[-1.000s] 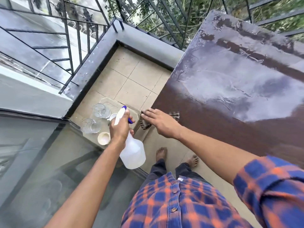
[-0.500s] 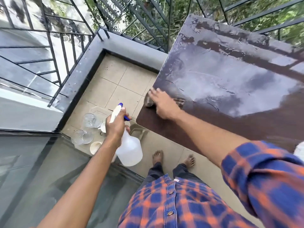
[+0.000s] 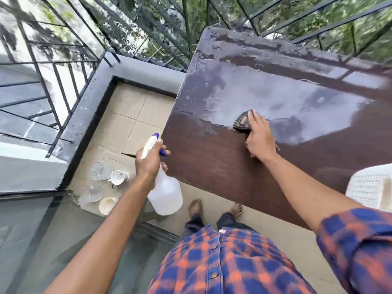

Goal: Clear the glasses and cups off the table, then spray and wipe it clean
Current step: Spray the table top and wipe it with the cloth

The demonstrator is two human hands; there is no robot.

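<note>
Wet table bears cloth under flat right grip; left grip clasps bottle.

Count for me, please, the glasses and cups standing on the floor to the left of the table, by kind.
Clear glasses: 2
White cups: 2
Total: 4

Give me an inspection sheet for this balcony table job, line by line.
Surface: brown table, far half wet and streaked, near strip dry-looking.
Job's things: spray bottle, cloth; two cups and two glasses sit on the floor at left.
Clutter: nothing seen.
Hands: left hand grips the spray bottle; right hand presses the cloth, fingers flat.
Cables: nothing seen.
Surroundings: black railing, tiled floor, white chair at right.
</note>
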